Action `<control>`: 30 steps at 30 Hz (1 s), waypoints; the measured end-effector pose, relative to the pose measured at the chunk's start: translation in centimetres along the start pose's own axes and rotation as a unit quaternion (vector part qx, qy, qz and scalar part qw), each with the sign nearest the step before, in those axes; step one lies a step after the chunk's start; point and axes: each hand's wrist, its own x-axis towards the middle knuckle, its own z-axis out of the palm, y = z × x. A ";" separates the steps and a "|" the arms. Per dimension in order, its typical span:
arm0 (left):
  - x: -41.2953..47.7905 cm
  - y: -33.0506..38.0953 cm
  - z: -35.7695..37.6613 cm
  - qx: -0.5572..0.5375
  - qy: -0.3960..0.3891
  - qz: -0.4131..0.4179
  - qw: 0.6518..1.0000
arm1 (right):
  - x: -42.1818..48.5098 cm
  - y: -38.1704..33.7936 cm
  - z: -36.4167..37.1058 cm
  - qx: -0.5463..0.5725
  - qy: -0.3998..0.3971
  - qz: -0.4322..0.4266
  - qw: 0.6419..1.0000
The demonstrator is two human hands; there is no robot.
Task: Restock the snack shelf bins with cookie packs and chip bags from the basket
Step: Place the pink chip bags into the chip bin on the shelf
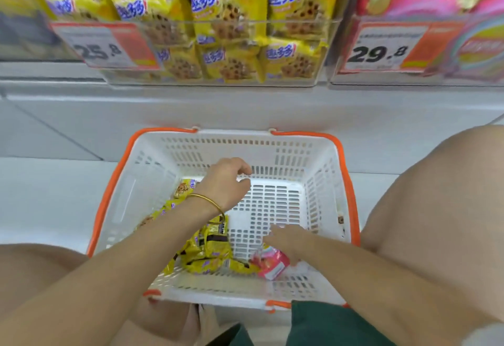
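- Yellow cookie packs [201,247] lie heaped at the left of the white basket [321,182], with a pink chip bag [271,265] just beside them.
- The right hand [289,242] lies on the chip bag, blurred; I cannot tell its grip.
- The left hand [223,182] hovers, loosely curled and empty.
- A clear cookie bin [191,81] hangs above.

Cookie packs [207,250] in basket [234,152], below bins [300,79]

head cam | looks steeply down | close over basket [289,152], shelf bins [223,78] ahead
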 end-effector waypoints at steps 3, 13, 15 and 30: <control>0.2 -0.1 0.3 0.002 -0.014 -0.003 1.000 | 0.0 0.0 -0.1 0.001 0.019 -0.012 1.000; 0.0 0.0 1.1 -0.294 -0.115 -0.327 0.891 | -9.8 4.9 -10.2 0.185 0.364 -0.017 0.913; -0.2 1.7 0.7 -0.461 -0.145 -0.311 0.819 | -12.9 4.6 -10.9 0.180 0.448 -0.046 0.875; -1.5 17.5 -5.7 -0.367 0.004 0.173 0.914 | -28.8 6.5 -11.5 0.610 0.552 -0.064 0.564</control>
